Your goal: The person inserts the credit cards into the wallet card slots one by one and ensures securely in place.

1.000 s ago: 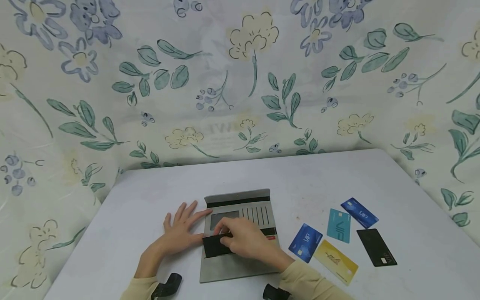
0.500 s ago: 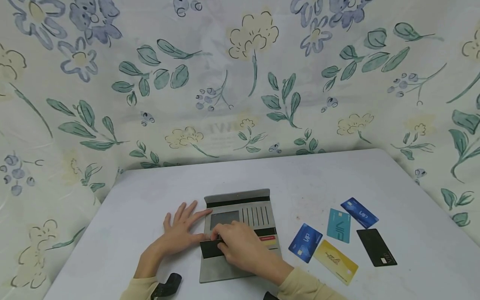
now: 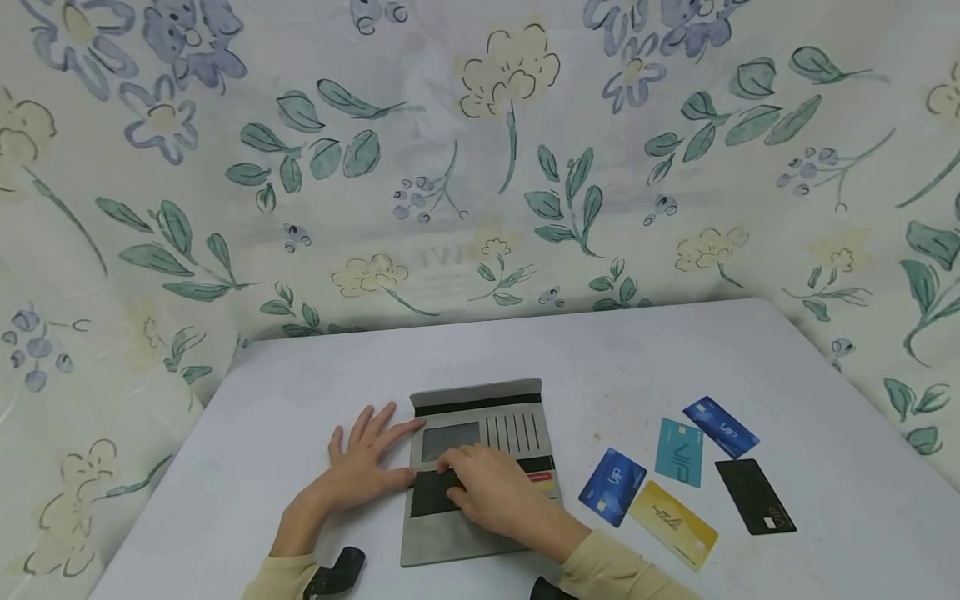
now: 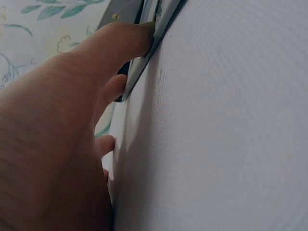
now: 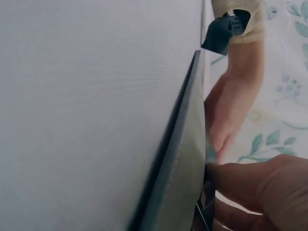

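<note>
A long grey wallet (image 3: 459,538) lies open on the white table, with slots across its inside and a dark window pocket (image 3: 450,440). A black flap-like panel (image 3: 433,493) lies across its left half; whether it is a flap or a card I cannot tell. My right hand (image 3: 501,490) is bent over this panel, thumb and forefinger on its upper part; the other fingers are mostly hidden. My left hand (image 3: 360,462) rests with spread fingers on the table, thumb and forefinger touching the wallet's left edge. In the right wrist view the wallet (image 5: 185,159) stands edge-on beside the thumb.
To the wallet's right lie loose cards: a blue card (image 3: 612,487), a teal card (image 3: 679,452), another blue card (image 3: 722,427), a yellow card (image 3: 673,525) and a black card (image 3: 755,497). Red and yellow edges (image 3: 542,479) show in the wallet. A floral curtain (image 3: 480,167) hangs behind the table.
The black panel's upper edge has tipped toward me and then gone back flat against the wallet. My right hand has followed it; my left hand has stayed in place.
</note>
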{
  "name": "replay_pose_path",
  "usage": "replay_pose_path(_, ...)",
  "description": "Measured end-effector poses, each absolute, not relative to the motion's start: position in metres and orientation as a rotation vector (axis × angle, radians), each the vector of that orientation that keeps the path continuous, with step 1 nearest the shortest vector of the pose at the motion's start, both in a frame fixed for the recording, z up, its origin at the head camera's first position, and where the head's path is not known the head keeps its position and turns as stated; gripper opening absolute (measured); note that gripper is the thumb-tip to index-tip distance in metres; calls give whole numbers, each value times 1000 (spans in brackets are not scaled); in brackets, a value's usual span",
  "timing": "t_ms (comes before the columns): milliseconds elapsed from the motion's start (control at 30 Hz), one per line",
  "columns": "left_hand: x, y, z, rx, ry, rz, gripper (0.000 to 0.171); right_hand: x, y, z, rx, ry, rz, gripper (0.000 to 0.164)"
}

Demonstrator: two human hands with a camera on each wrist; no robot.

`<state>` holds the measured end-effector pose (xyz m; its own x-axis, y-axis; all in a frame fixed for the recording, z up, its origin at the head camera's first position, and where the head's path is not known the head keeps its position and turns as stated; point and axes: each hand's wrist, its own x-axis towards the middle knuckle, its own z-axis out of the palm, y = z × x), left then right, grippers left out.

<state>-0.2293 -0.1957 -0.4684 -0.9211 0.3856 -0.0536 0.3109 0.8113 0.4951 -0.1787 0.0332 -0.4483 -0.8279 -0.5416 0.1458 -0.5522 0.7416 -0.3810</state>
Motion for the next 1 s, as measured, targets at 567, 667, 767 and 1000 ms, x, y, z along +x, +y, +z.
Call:
replay_pose_path(567, -230, -195, -468, 553, 2857, 729, 72, -176, 33, -450, 1001, -2927, 504, 23)
replay_pose_path(667, -229, -194, -468, 554, 2858, 730, 71, -176, 33, -449, 999, -2952, 493, 31)
replay_pose_path(767, -229, -195, -468, 563, 2860, 731, 71, -175, 33, -449, 1008, -2987, 476, 45)
replay_pose_path(1000, -229, -195, -468, 569, 2859, 731, 72, -170, 31, -449, 1034, -3000, 390, 55)
